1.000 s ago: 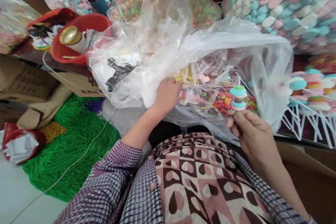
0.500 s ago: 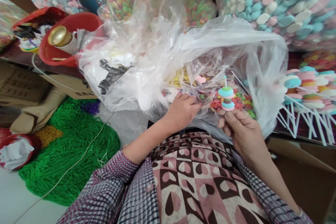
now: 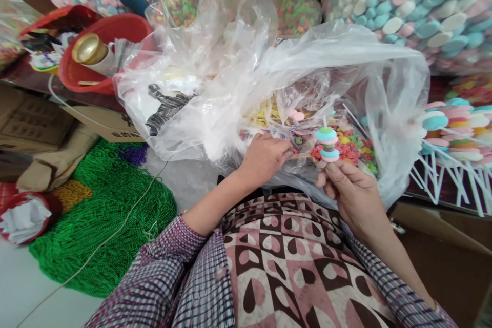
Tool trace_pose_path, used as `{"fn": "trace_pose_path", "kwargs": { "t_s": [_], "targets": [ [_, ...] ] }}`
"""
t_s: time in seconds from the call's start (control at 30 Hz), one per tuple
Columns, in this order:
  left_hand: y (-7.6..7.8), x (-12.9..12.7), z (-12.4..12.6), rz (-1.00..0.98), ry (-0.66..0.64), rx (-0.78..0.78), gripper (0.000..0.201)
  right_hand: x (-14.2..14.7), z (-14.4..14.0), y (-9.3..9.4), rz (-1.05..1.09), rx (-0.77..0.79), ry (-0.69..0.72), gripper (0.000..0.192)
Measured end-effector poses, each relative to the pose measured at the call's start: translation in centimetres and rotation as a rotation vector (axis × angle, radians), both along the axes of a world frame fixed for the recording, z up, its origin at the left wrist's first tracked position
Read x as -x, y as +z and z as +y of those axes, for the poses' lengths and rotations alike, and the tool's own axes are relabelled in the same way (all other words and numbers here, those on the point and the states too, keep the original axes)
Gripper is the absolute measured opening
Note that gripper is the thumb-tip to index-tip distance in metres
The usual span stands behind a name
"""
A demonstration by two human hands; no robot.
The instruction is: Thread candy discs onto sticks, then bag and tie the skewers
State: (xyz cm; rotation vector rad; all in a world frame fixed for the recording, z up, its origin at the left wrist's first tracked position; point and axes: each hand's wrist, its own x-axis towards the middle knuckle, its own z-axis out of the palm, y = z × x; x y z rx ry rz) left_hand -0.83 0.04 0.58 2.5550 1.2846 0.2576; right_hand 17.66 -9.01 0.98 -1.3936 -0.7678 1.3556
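Observation:
My right hand point(image 3: 348, 182) pinches the lower end of a marshmallow skewer point(image 3: 327, 144), held upright. Its blue, pink and green discs are stacked on a white stick, whose tip sticks out on top. My left hand point(image 3: 265, 156) reaches down into small items beside the red gummy rings point(image 3: 303, 143). Its fingers are bent and drawn together, the tips partly hidden, and what they hold cannot be made out. Red, yellow and green gummies point(image 3: 349, 143) lie behind the skewer. Farther back are yellow twist strips point(image 3: 265, 113) and a pink marshmallow point(image 3: 296, 115).
Crumpled clear plastic point(image 3: 230, 87) spreads around the work area. Finished-looking skewers point(image 3: 453, 133) lie at the right edge, their sticks jutting forward. Big bags of marshmallows point(image 3: 418, 5) and gummies point(image 3: 184, 5) stand behind. A red basin point(image 3: 134, 36) is at left; green bead strands point(image 3: 115, 225) cover the floor.
My right hand has shifted slightly left with the skewer, which sits a little lower against the background. My left hand stays among the small items, moving only slightly. The view has shifted a little.

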Motion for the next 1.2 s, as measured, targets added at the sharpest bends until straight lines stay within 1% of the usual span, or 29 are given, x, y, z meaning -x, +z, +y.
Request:
{"fn": "trace_pose_path", "kwargs": {
  "t_s": [0.13, 0.27, 0.37, 0.5, 0.63, 0.73, 0.83, 0.9, 0.97, 1.1, 1.2],
  "targets": [
    [-0.1, -0.6, -0.2, 0.031, -0.022, -0.028, 0.023, 0.2, 0.0, -0.1, -0.008, 0.008, 0.019, 0.024],
    [-0.3, -1.1, -0.1, 0.051, -0.044, -0.023, 0.023, 0.3, -0.1, -0.1, -0.015, -0.003, 0.019, 0.026],
    [-0.4, -1.1, 0.0, 0.045, -0.011, -0.032, 0.027, 0.3, -0.1, -0.1, -0.027, -0.002, 0.020, 0.027],
    [0.2, 0.1, 0.7, 0.003, 0.105, -0.083, 0.029, 0.3, -0.2, -0.1, -0.042, -0.001, 0.017, 0.026],
    [0.8, 2.0, 2.0, 0.022, 0.224, -0.100, 0.028, 0.4, 0.3, 0.0, -0.069, -0.027, -0.002, 0.025],
    [0.8, 2.8, 2.6, 0.057, 0.235, -0.105, 0.027, 0.6, 1.1, 0.2, -0.091, -0.066, -0.010, 0.024],
    [0.3, 3.2, 2.9, 0.063, 0.222, -0.091, 0.021, 0.9, 2.1, 0.1, -0.124, -0.085, 0.031, 0.027],
    [0.1, 3.5, 3.1, 0.009, 0.241, -0.066, 0.020, 1.2, 2.6, 0.0, -0.147, -0.070, 0.073, 0.031],
    [0.1, 3.9, 3.3, -0.093, 0.288, -0.027, 0.020, 1.5, 3.0, -0.3, -0.165, -0.041, 0.105, 0.035],
    [0.6, 4.9, 3.7, -0.290, 0.406, 0.076, 0.016, 2.0, 3.2, -0.8, -0.185, 0.002, 0.111, 0.040],
    [0.9, 5.1, 3.7, -0.320, 0.424, 0.041, 0.018, 2.1, 3.2, -0.9, -0.173, 0.017, 0.097, 0.040]
  ]
}}
